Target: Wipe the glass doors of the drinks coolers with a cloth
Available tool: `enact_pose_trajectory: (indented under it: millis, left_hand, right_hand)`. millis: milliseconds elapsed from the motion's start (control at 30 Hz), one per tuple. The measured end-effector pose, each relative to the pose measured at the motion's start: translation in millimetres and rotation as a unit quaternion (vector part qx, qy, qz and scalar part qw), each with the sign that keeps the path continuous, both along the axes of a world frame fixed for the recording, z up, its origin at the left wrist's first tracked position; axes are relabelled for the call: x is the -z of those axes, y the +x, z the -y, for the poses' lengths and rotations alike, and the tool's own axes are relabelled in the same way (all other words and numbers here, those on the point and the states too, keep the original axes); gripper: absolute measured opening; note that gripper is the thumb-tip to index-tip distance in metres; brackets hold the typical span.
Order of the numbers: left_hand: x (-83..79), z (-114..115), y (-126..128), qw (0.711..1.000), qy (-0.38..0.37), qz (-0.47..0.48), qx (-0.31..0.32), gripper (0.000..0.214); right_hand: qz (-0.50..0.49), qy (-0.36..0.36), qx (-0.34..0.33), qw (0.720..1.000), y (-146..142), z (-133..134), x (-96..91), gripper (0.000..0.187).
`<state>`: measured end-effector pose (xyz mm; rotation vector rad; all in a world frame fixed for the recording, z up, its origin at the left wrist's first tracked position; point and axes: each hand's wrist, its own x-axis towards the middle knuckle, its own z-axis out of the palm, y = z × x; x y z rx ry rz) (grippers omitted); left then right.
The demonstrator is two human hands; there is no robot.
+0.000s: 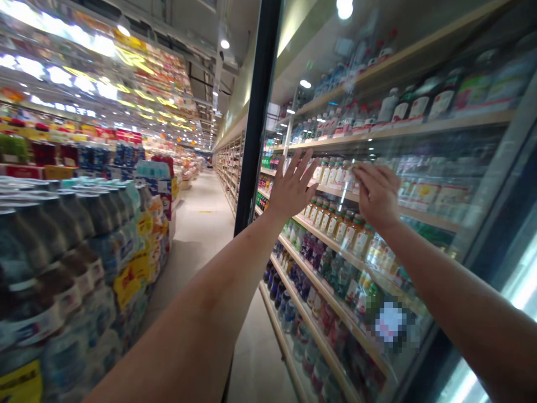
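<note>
In front of me is a glass door [348, 190] with a dark frame. My left hand [292, 187] is raised to the glass, palm toward it, fingers spread and holding nothing. My right hand [377, 193] is also up at the pane, farther right, with its fingers pinched together. Something small and pale may be at those fingertips, but I cannot make it out. Rows of bottles [335, 221] on pale shelves appear in the glass behind both hands; whether seen through it or partly mirrored, I cannot tell.
Stacked packs of bottled drinks [75, 268] stand at the left, blurred, with yellow signs [132, 277] on them. A pale aisle floor [201, 218] runs between them and the door's dark frame [255, 112]. A bright light strip [524, 280] glows at the far right.
</note>
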<state>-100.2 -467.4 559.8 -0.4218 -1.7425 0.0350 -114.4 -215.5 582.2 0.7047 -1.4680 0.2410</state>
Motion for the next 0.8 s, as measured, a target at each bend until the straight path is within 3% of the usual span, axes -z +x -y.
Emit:
enact_pose_trajectory:
  millis: [100, 200, 267, 333, 433, 500, 567, 700, 800]
  left_hand:
    - [0.1, 0.6, -0.2, 1.0, -0.002, -0.002, -0.004, 0.059]
    - [0.5, 0.9, -0.3, 1.0, -0.004, -0.008, -0.001, 0.058]
    - [0.8, 0.7, -0.3, 1.0, -0.003, -0.011, 0.002, 0.058]
    - [0.9, 0.3, -0.5, 1.0, -0.002, -0.01, 0.002, 0.058]
    - [0.8, 0.0, -1.1, 1.0, -0.002, -0.006, 0.0, 0.059]
    - [0.6, 0.1, -1.9, 1.0, -0.003, -0.005, 0.0, 0.059]
    - [0.5, 0.2, -2.8, 1.0, -0.003, -0.01, 0.002, 0.059]
    - [0.8, 0.9, -4.6, 1.0, -0.004, -0.025, 0.007, 0.058]
    - [0.9, 1.6, -5.5, 0.999, -0.005, -0.031, 0.009, 0.058]
  right_hand:
    - [0.001, 0.013, -0.002, 1.0, -0.6, -1.8, -5.8, 0.034]
    - [-0.048, -0.101, -0.003, 0.994, -9.0, -11.4, -22.3, 0.037]
    - [-0.058, -0.137, -0.002, 0.989, -11.2, -9.4, -25.4, 0.039]
    - [-0.036, -0.108, -0.004, 0.993, -8.4, 0.4, -19.6, 0.039]
    - [0.012, 0.0, -0.007, 1.0, -1.2, 13.3, -9.2, 0.035]
    - [0.025, 0.051, -0.004, 0.998, -1.1, 10.2, -12.2, 0.034]
    - [0.011, 0.024, 0.003, 1.0, -5.9, -2.5, -23.2, 0.033]
    - [-0.036, -0.121, 0.025, 0.992, -12.9, -23.6, -34.3, 0.036]
    - [-0.016, -0.043, 0.02, 0.999, -6.0, -15.4, -17.9, 0.035]
